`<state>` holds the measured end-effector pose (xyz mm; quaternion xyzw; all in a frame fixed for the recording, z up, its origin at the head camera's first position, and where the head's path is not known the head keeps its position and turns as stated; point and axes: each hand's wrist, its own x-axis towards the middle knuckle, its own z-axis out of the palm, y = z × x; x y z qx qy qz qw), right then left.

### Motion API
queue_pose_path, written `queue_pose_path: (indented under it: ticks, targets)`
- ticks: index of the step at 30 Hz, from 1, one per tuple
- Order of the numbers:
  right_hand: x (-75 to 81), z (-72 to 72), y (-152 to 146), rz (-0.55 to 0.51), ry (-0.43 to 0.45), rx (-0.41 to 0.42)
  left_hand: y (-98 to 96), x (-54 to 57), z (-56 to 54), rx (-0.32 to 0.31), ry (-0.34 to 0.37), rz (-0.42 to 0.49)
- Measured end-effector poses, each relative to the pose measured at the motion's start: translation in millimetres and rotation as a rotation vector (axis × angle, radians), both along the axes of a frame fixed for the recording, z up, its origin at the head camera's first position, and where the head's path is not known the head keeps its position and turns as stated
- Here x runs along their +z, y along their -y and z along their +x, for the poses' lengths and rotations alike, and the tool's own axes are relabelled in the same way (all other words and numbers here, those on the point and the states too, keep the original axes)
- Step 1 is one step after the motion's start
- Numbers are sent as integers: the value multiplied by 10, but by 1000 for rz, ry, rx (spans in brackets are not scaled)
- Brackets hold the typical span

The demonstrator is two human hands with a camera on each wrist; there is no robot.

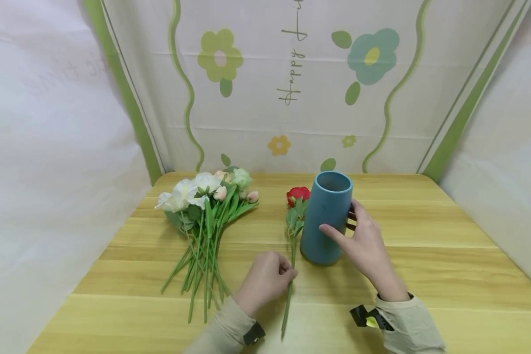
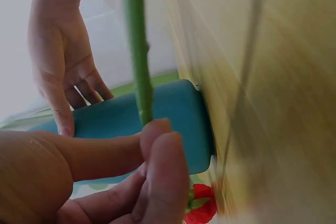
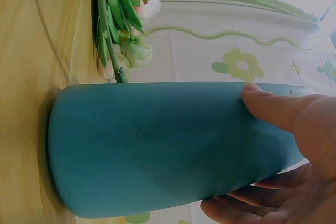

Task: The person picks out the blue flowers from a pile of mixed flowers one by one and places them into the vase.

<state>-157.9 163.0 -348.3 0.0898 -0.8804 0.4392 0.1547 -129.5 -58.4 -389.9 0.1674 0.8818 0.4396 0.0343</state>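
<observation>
A teal vase [image 1: 324,221] stands upright on the wooden table, right of the middle. My right hand [image 1: 366,246] grips its upper side, thumb on the near face and fingers round the far side, as the right wrist view [image 3: 283,145] also shows. Between my left thumb and fingers [image 2: 167,156] I pinch the green stem of a red rose [image 1: 298,195]. The left hand [image 1: 267,278] is low over the table, and the stem runs past it toward the near edge. The bloom and leaves lie just left of the vase, which partly overlaps them in the head view.
Left on the table [image 1: 128,285] lies a bunch of white, pale green and pink flowers [image 1: 208,184], their long green stems [image 1: 205,265] pointing toward me. A white curtain with printed flowers [image 1: 256,98] hangs behind the table, with white sheets at both sides.
</observation>
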Motion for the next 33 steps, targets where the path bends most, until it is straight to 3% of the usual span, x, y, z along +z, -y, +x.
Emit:
queue_pose_path:
  ticks: [20,33]
  targets:
    - [3,13,-1,3,-11,-4,-41,34,69,-20,78,37]
    - [-15,6,1,-9,-25,6,36,91,22,47,-40,-57]
